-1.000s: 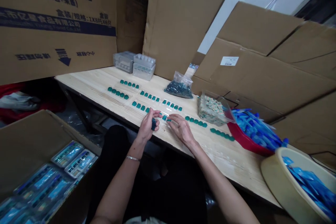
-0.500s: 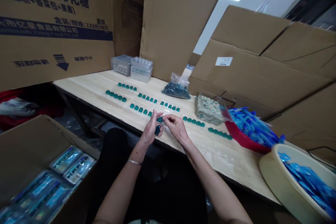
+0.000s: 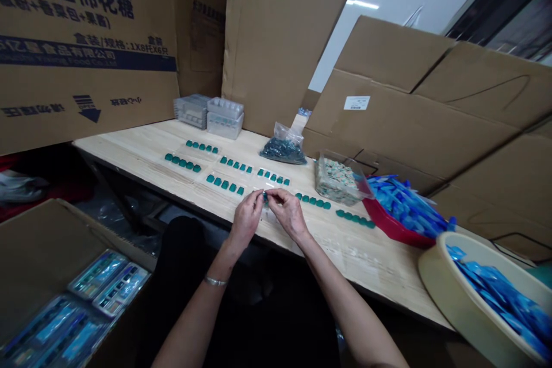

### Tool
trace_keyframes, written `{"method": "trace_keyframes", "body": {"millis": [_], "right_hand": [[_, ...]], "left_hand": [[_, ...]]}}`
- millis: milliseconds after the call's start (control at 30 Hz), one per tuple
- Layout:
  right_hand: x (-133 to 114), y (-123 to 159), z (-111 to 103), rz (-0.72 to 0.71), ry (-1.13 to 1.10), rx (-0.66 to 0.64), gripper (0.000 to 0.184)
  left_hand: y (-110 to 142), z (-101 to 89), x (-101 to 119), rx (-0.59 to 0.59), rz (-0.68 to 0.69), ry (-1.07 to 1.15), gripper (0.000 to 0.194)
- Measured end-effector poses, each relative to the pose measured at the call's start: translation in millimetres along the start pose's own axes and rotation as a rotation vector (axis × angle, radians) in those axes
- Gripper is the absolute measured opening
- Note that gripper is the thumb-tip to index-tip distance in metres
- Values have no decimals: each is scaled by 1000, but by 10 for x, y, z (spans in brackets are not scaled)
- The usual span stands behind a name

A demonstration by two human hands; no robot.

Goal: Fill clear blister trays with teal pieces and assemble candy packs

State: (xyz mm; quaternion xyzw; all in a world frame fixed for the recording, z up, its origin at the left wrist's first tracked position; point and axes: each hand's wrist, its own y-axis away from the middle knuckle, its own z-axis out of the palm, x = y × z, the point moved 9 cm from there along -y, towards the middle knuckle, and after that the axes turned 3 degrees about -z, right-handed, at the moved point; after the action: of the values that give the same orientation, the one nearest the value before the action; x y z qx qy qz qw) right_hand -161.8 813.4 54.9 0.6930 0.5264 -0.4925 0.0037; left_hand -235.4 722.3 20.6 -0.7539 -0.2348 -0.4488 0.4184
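Observation:
My left hand (image 3: 246,219) and my right hand (image 3: 288,213) meet above the front of a pale wooden table (image 3: 371,259). Their fingertips pinch a small teal plastic piece (image 3: 265,198) between them, partly hidden by my fingers. A thin clear strip seems to run from it, though it is hard to make out. Just beyond my hands, rows of similar teal pieces (image 3: 225,184) lie on clear plastic strips. Further rows stretch to the right (image 3: 311,201). A metal bangle (image 3: 214,280) circles my left wrist.
A bag of teal pieces (image 3: 283,149) and stacked clear trays (image 3: 225,118) stand at the back. To the right are a clear box of sachets (image 3: 338,181), a red basin (image 3: 392,227) and a cream basin (image 3: 448,287) holding blue items. Blister packs (image 3: 97,273) fill a carton at lower left.
My hands have come closer together, fingertips now meeting on one teal piece. The dark piece seen at my left hand no longer shows. The whole scene has shifted slightly left in view.

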Motion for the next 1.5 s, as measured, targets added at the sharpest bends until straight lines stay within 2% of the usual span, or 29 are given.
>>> {"method": "trace_keyframes", "body": {"millis": [100,267,433,633,733,833,900,1000,1067,1200,1333,1400,1500], "right_hand": [[-44,2,-26,-38,40,4,19],[-126,23,-30,-52,22,-20,20],[-172,20,-54,-91,111,-11,20],[-243,65,-61,-185,195,20,22],[-301,101,-55,-220,197,18,22],[-274,91,-101,-147,115,22,17],[-161,65,-120,-6,-12,-3,17],[55,65,-83,227,-226,-70,28],[146,76,-47,297,-323,-103,30],[254,101,-24,332,-405,-108,28],[307,116,-48,352,-453,-123,29],[344,88,-142,324,-390,-89,29],[386,24,-314,197,-148,-26,23]], "left_hand": [[-4,0,-17,2,-8,-7,29],[14,11,30,-13,53,-46,29],[32,53,59,-34,89,-87,30],[33,58,30,-57,29,-35,27],[24,7,-11,-25,-9,-1,26],[11,-58,-28,18,-15,52,25],[7,-84,-10,33,4,33,23],[20,-88,32,43,33,-51,20],[42,-69,56,47,49,-96,19],[80,-23,85,58,71,-100,19],[57,-19,33,47,38,-20,16],[23,-49,-32,32,16,-15,14],[-27,-74,-163,-48,-12,-85,11]]}}
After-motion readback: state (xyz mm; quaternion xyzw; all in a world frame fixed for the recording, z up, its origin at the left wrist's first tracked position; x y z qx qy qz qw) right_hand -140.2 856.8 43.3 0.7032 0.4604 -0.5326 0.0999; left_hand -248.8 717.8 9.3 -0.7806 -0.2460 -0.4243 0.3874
